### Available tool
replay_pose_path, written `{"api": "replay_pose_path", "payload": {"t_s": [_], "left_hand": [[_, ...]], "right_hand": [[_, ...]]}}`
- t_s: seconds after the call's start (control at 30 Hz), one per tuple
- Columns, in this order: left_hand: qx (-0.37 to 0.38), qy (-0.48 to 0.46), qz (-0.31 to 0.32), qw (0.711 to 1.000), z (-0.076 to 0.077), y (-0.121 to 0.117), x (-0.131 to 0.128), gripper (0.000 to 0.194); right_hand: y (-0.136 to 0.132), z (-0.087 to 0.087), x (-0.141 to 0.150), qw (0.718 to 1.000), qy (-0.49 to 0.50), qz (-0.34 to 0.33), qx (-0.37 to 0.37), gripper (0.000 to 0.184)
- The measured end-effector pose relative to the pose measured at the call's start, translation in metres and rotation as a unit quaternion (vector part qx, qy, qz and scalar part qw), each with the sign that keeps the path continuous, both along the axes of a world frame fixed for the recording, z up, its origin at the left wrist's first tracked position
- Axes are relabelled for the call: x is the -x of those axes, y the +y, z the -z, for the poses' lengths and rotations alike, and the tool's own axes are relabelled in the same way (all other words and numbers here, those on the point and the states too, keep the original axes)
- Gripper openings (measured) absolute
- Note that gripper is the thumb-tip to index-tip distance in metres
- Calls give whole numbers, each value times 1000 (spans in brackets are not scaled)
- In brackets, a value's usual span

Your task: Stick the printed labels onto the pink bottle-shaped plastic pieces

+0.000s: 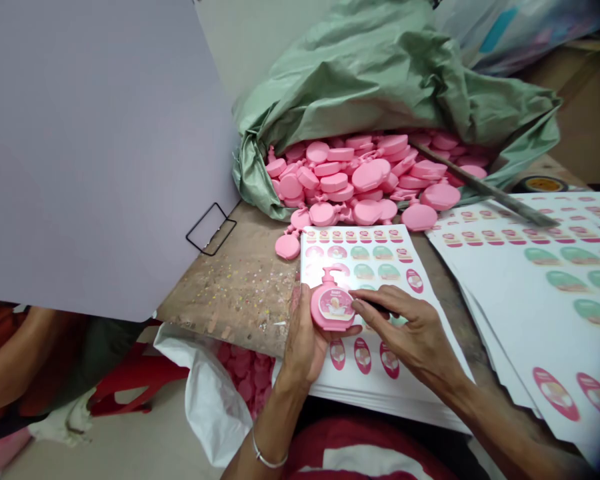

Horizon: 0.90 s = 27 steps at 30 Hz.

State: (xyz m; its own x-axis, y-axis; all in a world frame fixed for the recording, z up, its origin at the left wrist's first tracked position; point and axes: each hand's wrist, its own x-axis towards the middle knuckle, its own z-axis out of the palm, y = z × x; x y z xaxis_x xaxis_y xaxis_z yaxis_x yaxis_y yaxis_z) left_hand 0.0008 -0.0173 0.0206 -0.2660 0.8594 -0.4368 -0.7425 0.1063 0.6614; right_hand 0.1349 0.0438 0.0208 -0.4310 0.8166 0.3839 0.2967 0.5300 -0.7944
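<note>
Left hand (300, 347) cups a small pink bottle (317, 313) from the side and below, fingers partly curled, holding it upright above a stack of sticker sheets (350, 383). Close at its other side, the right hand (420, 327) is nearly closed, thumb and finger pinching something dark and thin (383, 307), too blurred to name, near the edge of the oval label (336, 305). Since the palm only cradles the bottle, a push from that side could turn it or scuff the label; whether the label lies flat is too small to tell. Beyond the stack, pink bottles (373, 175) spill loosely from a green sack (360, 87) onto the worktable (220, 293). A knock to the stick (510, 200) leaning among them could send some rolling onto the sheets.
</note>
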Motion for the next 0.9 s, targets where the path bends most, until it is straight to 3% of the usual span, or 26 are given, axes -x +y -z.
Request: {"api": "replay_pose_path", "payload": {"t_s": [0.9], "left_hand": [[-5,29,-3,1000,1,-1,-3,53]], "right_hand": [[-1,-2,-1,999,-26,6,-41,15]]}}
